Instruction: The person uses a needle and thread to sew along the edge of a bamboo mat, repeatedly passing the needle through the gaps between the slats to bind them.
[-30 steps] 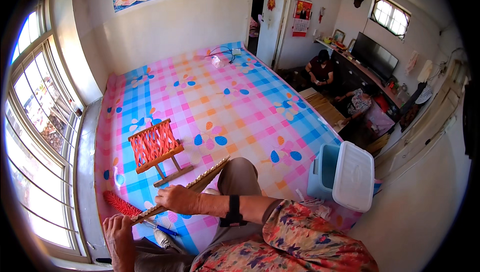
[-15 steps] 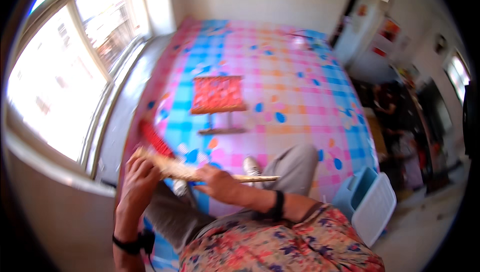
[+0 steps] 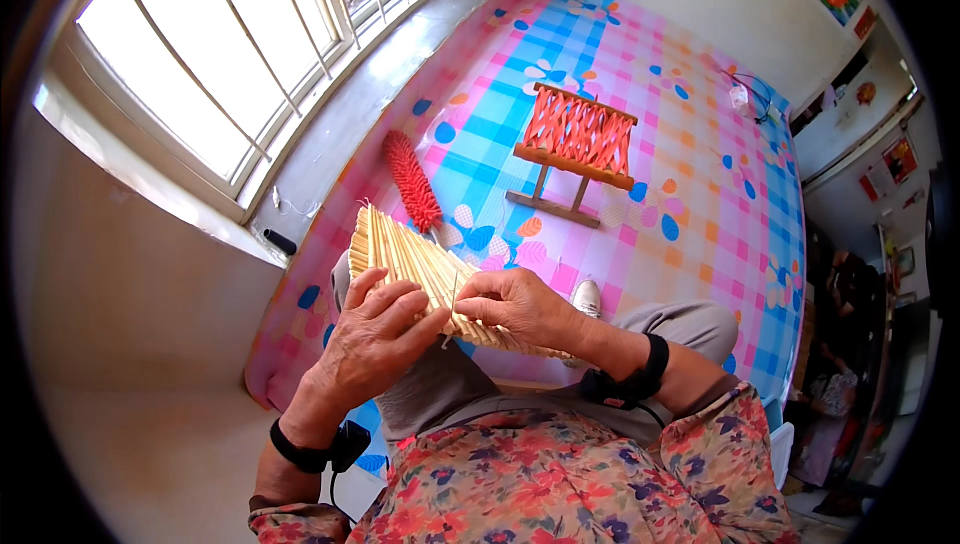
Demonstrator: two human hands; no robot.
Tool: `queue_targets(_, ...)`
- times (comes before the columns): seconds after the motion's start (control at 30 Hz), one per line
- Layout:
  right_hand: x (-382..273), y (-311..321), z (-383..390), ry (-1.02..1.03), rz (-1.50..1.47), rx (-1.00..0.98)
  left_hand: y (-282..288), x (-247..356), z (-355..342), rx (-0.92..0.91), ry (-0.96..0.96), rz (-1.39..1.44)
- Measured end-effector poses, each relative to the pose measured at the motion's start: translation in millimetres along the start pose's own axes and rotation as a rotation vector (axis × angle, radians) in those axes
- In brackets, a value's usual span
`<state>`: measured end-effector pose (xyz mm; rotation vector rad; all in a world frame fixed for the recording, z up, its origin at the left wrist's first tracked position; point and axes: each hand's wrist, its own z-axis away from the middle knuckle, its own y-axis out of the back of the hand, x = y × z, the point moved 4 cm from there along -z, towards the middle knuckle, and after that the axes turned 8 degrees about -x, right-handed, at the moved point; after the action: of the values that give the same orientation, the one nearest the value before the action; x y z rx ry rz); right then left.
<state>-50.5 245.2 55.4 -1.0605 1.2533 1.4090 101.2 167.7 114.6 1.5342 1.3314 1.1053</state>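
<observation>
Across my lap lies a fan-shaped panel of pale straw stalks (image 3: 405, 249), laid side by side and tilted so that its broad face shows. My left hand (image 3: 375, 339) grips its near edge, fingers bent over the stalks. My right hand (image 3: 520, 306) is closed in a pinch at the panel's middle, holding what looks like a thin needle (image 3: 456, 287) that stands up from the stalks. A short white thread end shows below the left fingertips. The panel's underside and my left thumb are hidden.
Ahead on the checked, flowered sheet (image 3: 690, 254) stands a small wooden stool (image 3: 578, 139) with a red woven seat. A red fluffy duster (image 3: 412, 182) lies left of it. A barred window (image 3: 230, 54) and grey sill run along the left. Cables (image 3: 755, 94) lie far right.
The straw panel has turned from nearly edge-on to showing its broad face. My right hand has gone from grasping its edge to pinching at its middle. The view has swung round.
</observation>
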Motion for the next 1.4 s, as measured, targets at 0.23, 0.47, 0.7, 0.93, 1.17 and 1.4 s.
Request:
queue_targets(0.23, 8, -11, -20, -0.063, -0.088, -0.063, -2, 1, 3, -0.038, 0.078, -0.085)
queue_targets(0.47, -10, -18, -17, -0.099, -0.117, 0.054, -4, -4, 5, -0.082, 0.103, -0.023)
queue_targets(0.7, -32, 44, -47, 0.027, -0.394, 0.386, -14, 3, 20, -0.191, -0.019, 0.024)
queue_targets(0.93, -12, 63, -31, 0.173, -1.060, 0.309, -13, -9, 16, -0.114, 0.074, -0.046)
queue_targets(1.17, -43, 193, -20, 0.336, -0.572, 0.532, -9, -14, 6, -0.023, 0.075, -0.084)
queue_targets(1.4, -21, 58, -46, -0.077, -0.194, 0.020, -7, -24, 13, -0.062, 0.092, -0.026)
